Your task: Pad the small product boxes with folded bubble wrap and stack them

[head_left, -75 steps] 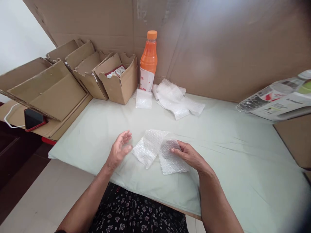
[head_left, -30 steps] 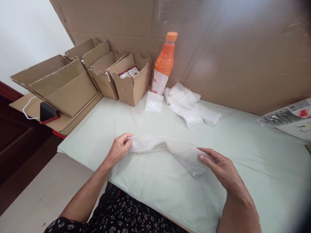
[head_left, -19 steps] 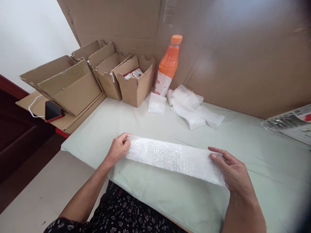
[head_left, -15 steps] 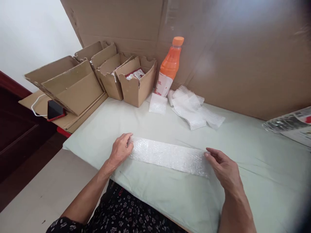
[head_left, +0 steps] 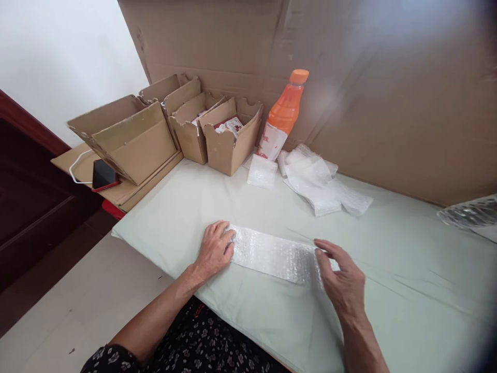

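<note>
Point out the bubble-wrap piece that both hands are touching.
The long strip between the left hand and right hand; the small square piece and the loose pile lie untouched farther back, near the orange bottle.

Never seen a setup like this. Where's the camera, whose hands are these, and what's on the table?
No robot here: one person works with bare hands. Every picture is from a camera on their head, looking forward and down. The left hand touches one end of a bubble-wrap strip; the right hand holds the other. Farther back on the pale green cloth lie a square of bubble wrap and a loose pile of it, near an orange bottle and open cardboard boxes.
</note>
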Available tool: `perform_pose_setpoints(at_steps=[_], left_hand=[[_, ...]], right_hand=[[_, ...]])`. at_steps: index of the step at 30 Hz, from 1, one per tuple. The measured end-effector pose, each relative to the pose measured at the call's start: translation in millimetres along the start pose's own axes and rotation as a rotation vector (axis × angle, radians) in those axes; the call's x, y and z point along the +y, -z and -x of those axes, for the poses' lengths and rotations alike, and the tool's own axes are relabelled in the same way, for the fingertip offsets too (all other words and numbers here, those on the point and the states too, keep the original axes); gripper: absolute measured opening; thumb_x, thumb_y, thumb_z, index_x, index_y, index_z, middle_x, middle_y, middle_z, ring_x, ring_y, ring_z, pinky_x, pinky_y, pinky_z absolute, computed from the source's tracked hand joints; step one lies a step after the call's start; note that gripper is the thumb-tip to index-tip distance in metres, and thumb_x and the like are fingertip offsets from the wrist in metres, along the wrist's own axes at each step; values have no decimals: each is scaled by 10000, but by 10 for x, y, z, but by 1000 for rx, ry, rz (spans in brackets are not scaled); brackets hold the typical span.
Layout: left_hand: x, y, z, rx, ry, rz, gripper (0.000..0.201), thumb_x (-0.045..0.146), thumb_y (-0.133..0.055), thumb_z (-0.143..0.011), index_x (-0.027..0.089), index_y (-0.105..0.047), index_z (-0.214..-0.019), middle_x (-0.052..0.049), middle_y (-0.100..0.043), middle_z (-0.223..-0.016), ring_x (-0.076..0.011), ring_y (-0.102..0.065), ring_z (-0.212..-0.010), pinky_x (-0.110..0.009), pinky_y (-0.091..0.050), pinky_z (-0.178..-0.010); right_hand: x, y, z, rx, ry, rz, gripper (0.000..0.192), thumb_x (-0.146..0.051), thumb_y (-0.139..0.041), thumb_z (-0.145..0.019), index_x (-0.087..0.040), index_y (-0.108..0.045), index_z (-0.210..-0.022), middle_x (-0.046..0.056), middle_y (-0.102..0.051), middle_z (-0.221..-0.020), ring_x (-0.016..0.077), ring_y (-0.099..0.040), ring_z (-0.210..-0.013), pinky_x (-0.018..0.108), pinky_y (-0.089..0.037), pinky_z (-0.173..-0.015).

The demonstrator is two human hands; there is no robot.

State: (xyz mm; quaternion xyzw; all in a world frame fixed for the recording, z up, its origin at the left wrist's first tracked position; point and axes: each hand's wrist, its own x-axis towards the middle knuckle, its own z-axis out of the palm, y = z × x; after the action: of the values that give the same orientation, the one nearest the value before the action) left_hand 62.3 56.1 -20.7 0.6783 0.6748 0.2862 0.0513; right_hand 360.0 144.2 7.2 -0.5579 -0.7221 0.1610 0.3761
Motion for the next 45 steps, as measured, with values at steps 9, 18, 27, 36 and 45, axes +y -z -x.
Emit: perform_pose_setpoints(at_steps=[9,18,27,36,45], left_hand=[[-23,-3,-4,23,10,88,312,130,-549,-861,212,-680,-1133,-120,-626,-1296,-303,-525,-1250,-529,-448,-1061],[-8,11,-25,-2,-3,102,288,117,-583,-828,202,-666,-1091,-126,-617,-1299,-310,-518,-1246,-520,-450,-1053],[3,-12,-42,-6,9,124,313,106,-584,-811,187,-654,-1105,-122,-612,-1311,-308,-515,-1247,-507,-448,-1066],[27,-3,-50,-5,36,127,326,79,-572,-807,192,-652,-1102,-110,-617,-1312,-304,-514,-1264,-506,-448,-1085],[-114,97,-31,40,76,-25,292,80,-566,-826,179,-667,-1081,-130,-645,-1267,-310,-548,-1213,-514,-476,-1036]], right_hand=[[-627,-443,-70,-477,135,-153,291,-411,-536,-942,-259,-711,-1118,89,-736,-1162,251,-697,-973,376,-594,-753],[-873,-1350,-513,-561,229,-230,414,-346,-513,-912,-229,-628,-1292,110,-663,-1331,266,-643,-1168,451,-541,-980],[-978,-2062,-973,-547,467,41,537,-361,-483,-936,-145,-511,-1427,178,-520,-1502,339,-452,-1407,556,-361,-1154],[-1110,-2036,-1001,-631,491,249,546,-358,-445,-983,-94,-498,-1458,175,-439,-1573,341,-354,-1477,513,-336,-1166],[-961,-1846,-1131,-699,555,294,545,-378,-439,-999,-120,-497,-1476,145,-423,-1591,307,-353,-1485,480,-336,-1170]])
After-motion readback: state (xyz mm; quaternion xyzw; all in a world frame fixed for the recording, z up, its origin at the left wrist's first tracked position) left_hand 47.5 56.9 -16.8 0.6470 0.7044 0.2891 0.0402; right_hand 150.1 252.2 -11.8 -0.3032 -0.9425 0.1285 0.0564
